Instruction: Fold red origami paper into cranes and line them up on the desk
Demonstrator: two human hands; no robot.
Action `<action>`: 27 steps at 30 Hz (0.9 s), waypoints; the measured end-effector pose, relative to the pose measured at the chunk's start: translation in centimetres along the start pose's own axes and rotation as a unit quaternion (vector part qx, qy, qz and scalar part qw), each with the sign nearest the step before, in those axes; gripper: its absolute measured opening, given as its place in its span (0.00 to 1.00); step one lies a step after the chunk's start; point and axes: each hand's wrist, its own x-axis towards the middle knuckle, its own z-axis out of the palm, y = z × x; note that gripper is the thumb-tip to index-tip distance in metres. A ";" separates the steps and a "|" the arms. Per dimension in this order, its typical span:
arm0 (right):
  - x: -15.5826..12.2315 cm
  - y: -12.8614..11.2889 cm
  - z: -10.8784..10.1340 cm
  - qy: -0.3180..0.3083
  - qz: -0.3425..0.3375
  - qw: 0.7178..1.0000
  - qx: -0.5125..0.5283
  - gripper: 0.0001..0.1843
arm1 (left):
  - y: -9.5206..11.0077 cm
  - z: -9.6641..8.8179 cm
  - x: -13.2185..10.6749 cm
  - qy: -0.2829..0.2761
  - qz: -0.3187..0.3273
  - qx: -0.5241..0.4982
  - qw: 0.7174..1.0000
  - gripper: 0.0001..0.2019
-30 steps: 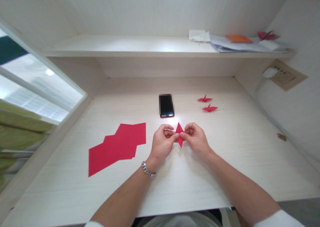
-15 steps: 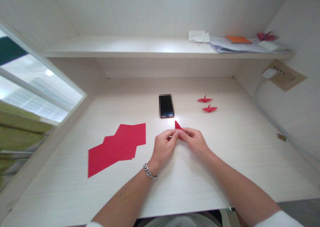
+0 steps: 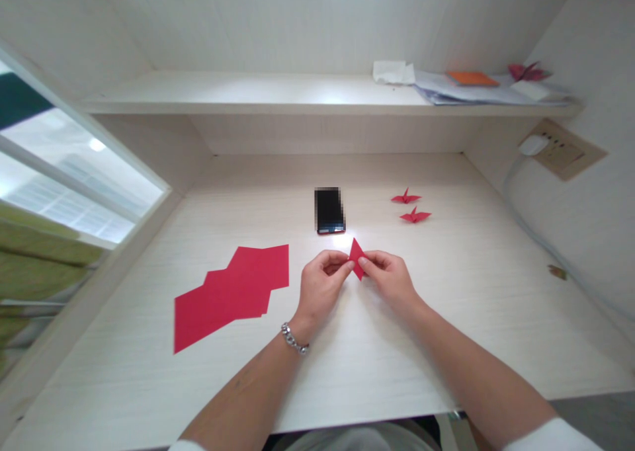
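Pinching the folded paper: we hold a small red folded paper (image 3: pixel 356 250) just right of the frame's centre, a little below mid-height, one tip pointing towards the top; whether it touches the table (image 3: pixel 387 371) we cannot tell.
Left grip: our left hand (image 3: pixel 321 280) has thumb and fingertips closed on the paper's left edge, with hardly any gap between them.
Right grip: our right hand (image 3: pixel 394 278) nips the right edge likewise, thumb on top; the fingers underneath are hidden from us.
Creases: we judge that an uneven pull between the thumbs could slide the layers askew, and pressing then would set a crooked fold; too hard a tug could tear the narrow tip. Our thumbs cover part of the paper, so a stray edge might escape us.
Phone: just beyond our fingers, at the frame's centre, the phone (image 3: pixel 330 210) is the closest obstacle if we reach forward.
Red sheets: left of centre, overlapping red sheets (image 3: pixel 238 286) lie near our left wrist; the bracelet (image 3: pixel 294 339) could catch and scatter them if that arm swung left.
Red birds: right of centre, two folded birds (image 3: pixel 415 217) sit close together, light enough for a sleeve to knock.
Shelf: across the top, the shelf (image 3: pixel 223 90) bears papers (image 3: pixel 431 88) at upper right, well apart from our hands.
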 end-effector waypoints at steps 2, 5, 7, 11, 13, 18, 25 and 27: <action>0.0 -0.1 0.0 0.005 -0.007 1.000 0.019 0.18 | 0.1 0.1 0.0 -0.006 -0.011 -0.020 1.000 0.11; -0.2 -0.3 0.1 0.011 -0.017 0.999 0.030 0.22 | 0.1 0.1 0.0 -0.008 -0.023 -0.046 0.999 0.12; -0.3 -0.4 0.2 0.018 -0.021 0.999 0.024 0.23 | 0.0 0.1 0.0 -0.007 -0.023 -0.056 0.998 0.12; -0.5 -0.6 0.2 0.028 -0.021 0.999 0.004 0.24 | 0.0 0.0 0.0 -0.004 -0.024 -0.066 0.997 0.14; -0.6 -0.6 0.2 0.031 -0.019 0.999 0.005 0.24 | 0.1 0.0 0.0 -0.002 -0.023 -0.061 0.998 0.14; -0.7 -0.7 0.4 0.034 -0.021 0.999 0.036 0.22 | 0.2 0.0 0.1 0.011 -0.017 -0.057 0.998 0.13; -0.8 -0.8 0.5 0.049 -0.023 0.998 0.034 0.21 | 0.3 -0.1 0.0 0.008 -0.020 -0.063 0.998 0.13; -0.8 -0.8 0.5 0.054 -0.021 0.997 0.041 0.20 | 0.3 -0.1 0.0 0.007 -0.021 -0.066 0.998 0.13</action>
